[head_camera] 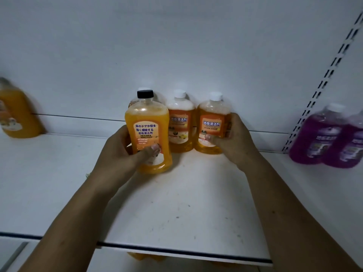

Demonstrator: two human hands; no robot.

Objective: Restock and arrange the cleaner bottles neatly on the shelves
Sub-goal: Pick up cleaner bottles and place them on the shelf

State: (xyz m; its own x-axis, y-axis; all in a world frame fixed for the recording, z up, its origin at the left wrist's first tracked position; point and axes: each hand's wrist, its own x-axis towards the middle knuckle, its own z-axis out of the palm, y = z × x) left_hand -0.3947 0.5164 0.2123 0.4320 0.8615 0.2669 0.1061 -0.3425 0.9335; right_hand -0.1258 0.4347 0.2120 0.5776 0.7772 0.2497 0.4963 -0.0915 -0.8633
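On the white shelf, my left hand grips an orange cleaner bottle with a black cap, standing upright in front of the back row. My right hand wraps around an orange bottle with a white cap at the right end of that row. Between them stands another white-capped orange bottle. A further white-capped bottle is mostly hidden behind the black-capped one.
A blurred orange bottle stands at the far left of the shelf. Two purple bottles stand at the far right, past a slotted upright. Orange bottles show on the shelf below.
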